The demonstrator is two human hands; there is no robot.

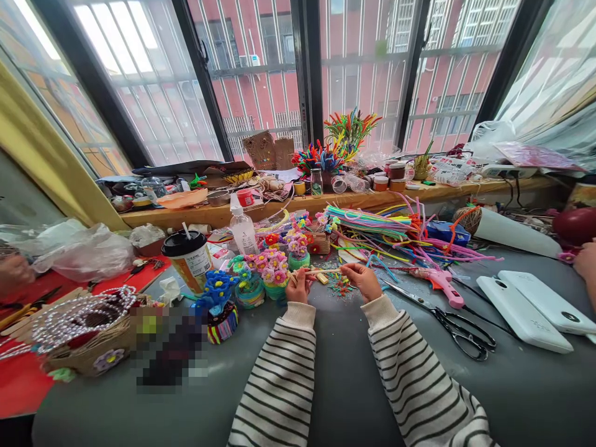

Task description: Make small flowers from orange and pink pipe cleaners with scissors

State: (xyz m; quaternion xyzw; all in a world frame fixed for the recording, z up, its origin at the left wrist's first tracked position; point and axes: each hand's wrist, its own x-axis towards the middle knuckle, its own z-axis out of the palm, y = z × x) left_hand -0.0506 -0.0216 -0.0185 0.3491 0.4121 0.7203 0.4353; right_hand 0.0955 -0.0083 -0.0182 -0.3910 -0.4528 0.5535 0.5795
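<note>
Both my hands, in striped sleeves, meet over the grey table (354, 385). My left hand (298, 287) and my right hand (363, 280) are closed on the two ends of a thin light stick (321, 272), held level between them. Small coloured scraps (341, 287) lie on the table right under the stick. Small pots of pipe-cleaner flowers (272, 270) stand just left of my left hand.
Black scissors (459, 326) and a pink glue gun (442, 285) lie to the right, beside two white flat cases (524, 313). A heap of coloured pipe cleaners (372, 223) lies behind. A lidded cup (189, 257), a bottle (243, 231) and a bead basket (88, 335) stand left. Another person's hand (585, 261) shows at far right.
</note>
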